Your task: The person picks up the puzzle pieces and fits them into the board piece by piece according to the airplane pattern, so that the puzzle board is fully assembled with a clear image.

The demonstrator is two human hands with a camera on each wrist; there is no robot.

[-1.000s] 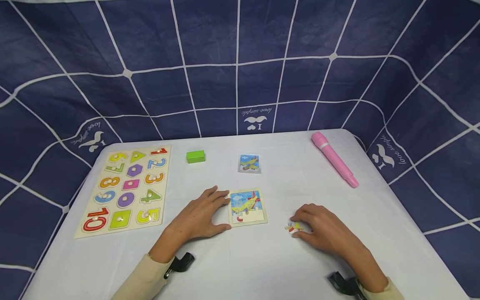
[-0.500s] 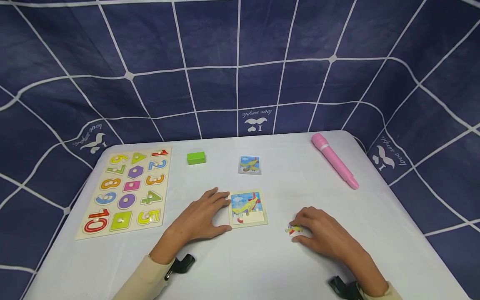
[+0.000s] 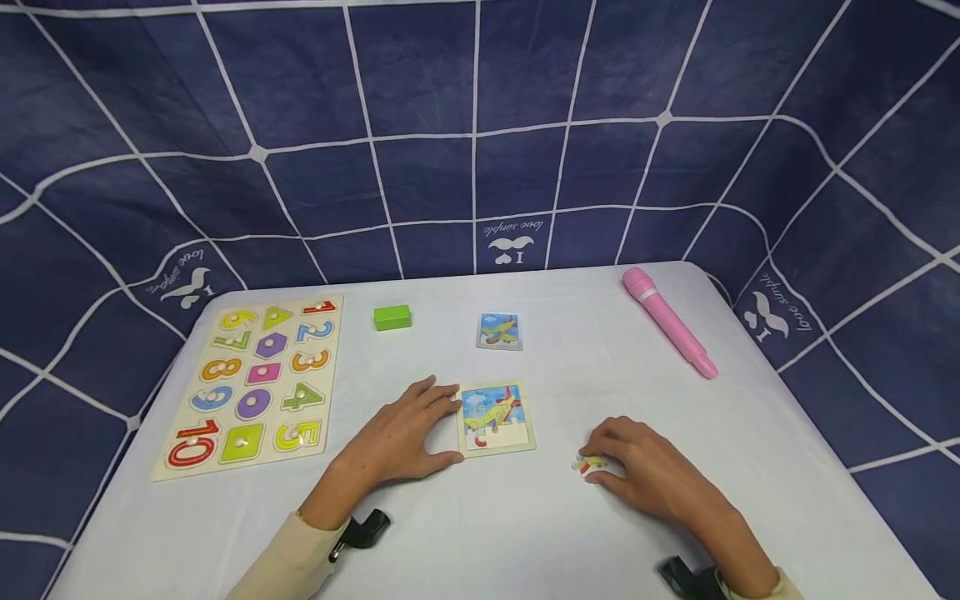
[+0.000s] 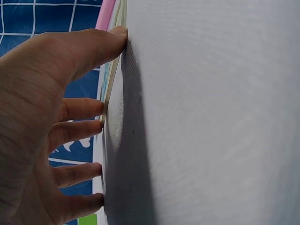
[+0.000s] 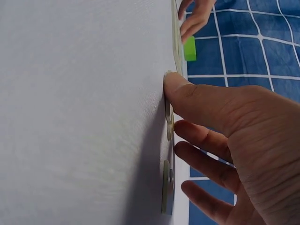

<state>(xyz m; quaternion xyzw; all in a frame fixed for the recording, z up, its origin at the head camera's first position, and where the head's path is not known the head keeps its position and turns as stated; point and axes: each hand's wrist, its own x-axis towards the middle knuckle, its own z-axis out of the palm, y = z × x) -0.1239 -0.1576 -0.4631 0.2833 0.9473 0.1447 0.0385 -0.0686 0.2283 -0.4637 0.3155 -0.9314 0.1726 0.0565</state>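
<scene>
My left hand [image 3: 397, 427] rests at the left edge of a square wooden jigsaw board [image 3: 497, 417], thumb by the near corner and fingers spread along the side. An aeroplane picture fills most of that board; a pale bare area shows at its lower right. To the right, my right hand [image 3: 637, 462] pinches a small jigsaw piece [image 3: 592, 464] between thumb and fingers, low over the table. In the right wrist view the thumb lies on the piece [image 5: 168, 110], and another flat piece [image 5: 166, 187] lies beyond it, hidden by the hand in the head view.
A small aeroplane picture tile [image 3: 499, 332] lies behind the board. Left of it sits a green block [image 3: 392, 317]. The peg number board [image 3: 255, 467] covers the table's left side, and a pink microphone-shaped toy [image 3: 670, 321] lies at the back right.
My right hand has shifted slightly toward me with the jigsaw piece, whose angle has changed a little. The left hand stays at the board's edge.
</scene>
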